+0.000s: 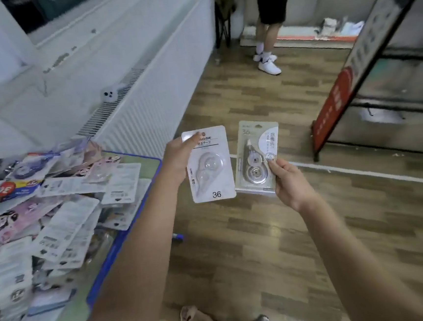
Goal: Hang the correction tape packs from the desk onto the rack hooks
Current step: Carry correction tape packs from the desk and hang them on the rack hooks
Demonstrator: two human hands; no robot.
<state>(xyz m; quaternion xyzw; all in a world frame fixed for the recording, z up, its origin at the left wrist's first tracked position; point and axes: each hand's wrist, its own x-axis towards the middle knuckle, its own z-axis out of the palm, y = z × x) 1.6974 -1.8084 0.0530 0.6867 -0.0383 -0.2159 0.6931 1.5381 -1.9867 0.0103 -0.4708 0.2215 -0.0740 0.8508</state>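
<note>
The left hand pinches a white blister-carded correction tape pack marked 36 by its edge, the right hand a clear-fronted grey-carded pack, each grip leaving the top hang-hole free, apparently for hooking.

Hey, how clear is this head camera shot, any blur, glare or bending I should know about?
Head view: even, soft indoor light, no hard shadows. The pack in the left hand, marked 36, shows glare at its top corner, washing out print. The right hand holds a second pack, its small text smeared. The pile on the desk is blurred. Wide-angle bending tilts the rack frame.
</note>
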